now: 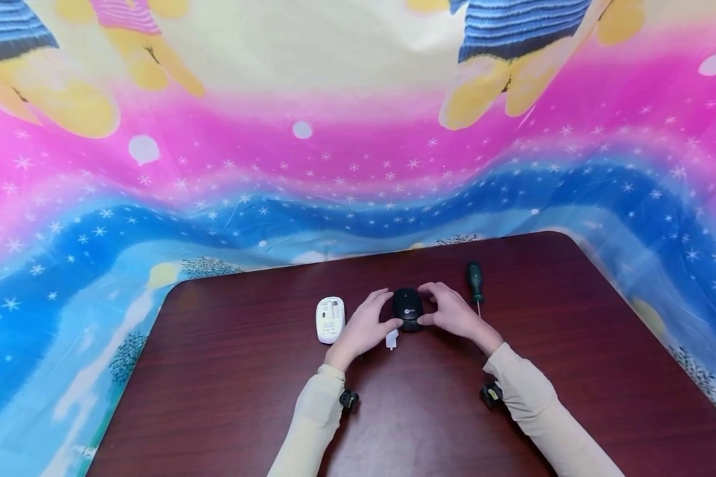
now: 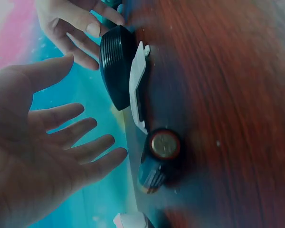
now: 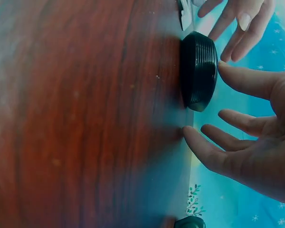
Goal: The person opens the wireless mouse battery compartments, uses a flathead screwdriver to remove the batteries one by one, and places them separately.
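A black computer mouse (image 1: 407, 306) sits on the table between the two hands. My left hand (image 1: 366, 323) is on its left side, fingers spread; the left wrist view shows a gap between this hand (image 2: 52, 142) and the mouse (image 2: 116, 66). On the other side is my right hand (image 1: 452, 310), fingers loosely bent. In the right wrist view its thumb tip (image 3: 225, 69) is at the mouse's edge; whether it touches, I cannot tell. A thin white plastic cover (image 2: 137, 88) lies in front of the mouse, beside a dark battery (image 2: 165, 145) with a metallic end.
Left of the hands lies a white mouse (image 1: 331, 320), underside up, its compartment exposed. A dark green screwdriver (image 1: 475, 281) lies to the right, its shaft partly behind the right hand. A patterned cloth (image 1: 334, 165) hangs behind the brown table (image 1: 244, 397).
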{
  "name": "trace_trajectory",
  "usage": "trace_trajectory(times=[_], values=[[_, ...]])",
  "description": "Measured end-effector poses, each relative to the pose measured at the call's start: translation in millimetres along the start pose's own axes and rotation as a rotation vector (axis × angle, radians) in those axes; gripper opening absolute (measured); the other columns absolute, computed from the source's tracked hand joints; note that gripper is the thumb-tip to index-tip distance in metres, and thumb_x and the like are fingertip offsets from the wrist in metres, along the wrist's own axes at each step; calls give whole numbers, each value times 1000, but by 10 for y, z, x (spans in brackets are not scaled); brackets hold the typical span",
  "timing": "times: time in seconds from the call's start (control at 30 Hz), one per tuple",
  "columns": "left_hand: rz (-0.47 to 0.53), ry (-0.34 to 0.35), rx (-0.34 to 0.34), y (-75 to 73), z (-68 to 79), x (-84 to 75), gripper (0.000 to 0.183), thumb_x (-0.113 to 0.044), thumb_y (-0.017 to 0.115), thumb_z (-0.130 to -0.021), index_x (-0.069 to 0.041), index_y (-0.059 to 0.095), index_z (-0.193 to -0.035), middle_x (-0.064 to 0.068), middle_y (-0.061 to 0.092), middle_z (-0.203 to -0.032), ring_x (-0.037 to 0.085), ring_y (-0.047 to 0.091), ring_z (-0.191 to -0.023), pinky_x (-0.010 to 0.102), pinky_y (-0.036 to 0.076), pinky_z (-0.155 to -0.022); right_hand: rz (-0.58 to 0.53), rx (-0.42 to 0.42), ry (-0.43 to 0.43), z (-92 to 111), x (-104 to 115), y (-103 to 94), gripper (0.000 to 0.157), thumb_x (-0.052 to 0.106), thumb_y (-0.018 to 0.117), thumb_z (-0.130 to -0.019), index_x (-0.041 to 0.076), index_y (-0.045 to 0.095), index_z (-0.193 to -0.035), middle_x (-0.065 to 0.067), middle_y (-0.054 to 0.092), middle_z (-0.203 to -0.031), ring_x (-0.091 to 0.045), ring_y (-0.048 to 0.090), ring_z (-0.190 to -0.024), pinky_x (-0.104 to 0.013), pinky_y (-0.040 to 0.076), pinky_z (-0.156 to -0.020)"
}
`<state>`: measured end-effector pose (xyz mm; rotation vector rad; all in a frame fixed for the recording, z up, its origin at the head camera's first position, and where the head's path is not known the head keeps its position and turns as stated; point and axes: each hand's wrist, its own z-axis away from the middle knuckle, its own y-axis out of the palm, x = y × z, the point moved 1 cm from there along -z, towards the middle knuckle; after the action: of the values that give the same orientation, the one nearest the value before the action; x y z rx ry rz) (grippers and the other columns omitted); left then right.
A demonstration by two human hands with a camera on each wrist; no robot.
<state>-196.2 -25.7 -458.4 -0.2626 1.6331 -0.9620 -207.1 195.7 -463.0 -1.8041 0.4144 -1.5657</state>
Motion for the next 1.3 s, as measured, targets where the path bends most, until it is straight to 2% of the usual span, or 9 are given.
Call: trace_trajectory(times=[0.13, 0.37, 0.83, 1.3], values=[[0, -17, 33, 38, -39, -30, 62, -24, 70, -99, -2, 47, -153, 16, 39, -162, 33, 40, -147, 48, 37, -117, 17, 22, 9, -9, -2, 23, 60, 5, 81, -86, -8, 55, -138, -28, 56, -135, -45, 58, -119, -56, 51, -99], [-3, -27, 51, 79, -87, -53, 64, -22, 72, -98, 0, 47, -153, 19, 38, -162, 37, 39, -147, 49, 37, -117, 40, 35, -3, -29, 19, 43, 63, 7, 82, -86, -9, 54, -140, -29, 55, -137, -44, 58, -122, -56, 49, -101], [-76, 10, 103, 126, -135, -51, 63, -21, 72, -98, 2, 47, -152, 15, 40, -162, 30, 38, -149, 42, 33, -120, 89, 107, -51, -41, 44, 71, 73, 8, 83, -85, -10, 48, -146, -30, 49, -147, -46, 49, -134, -58, 42, -110], [-78, 1, 115, 120, -129, -52, 61, -20, 70, -100, 1, 47, -153, 14, 39, -162, 32, 39, -148, 43, 36, -119, 117, 151, -37, -48, 76, 92, 77, 10, 83, -85, -13, 45, -148, -32, 42, -153, -50, 39, -140, -60, 36, -113]])
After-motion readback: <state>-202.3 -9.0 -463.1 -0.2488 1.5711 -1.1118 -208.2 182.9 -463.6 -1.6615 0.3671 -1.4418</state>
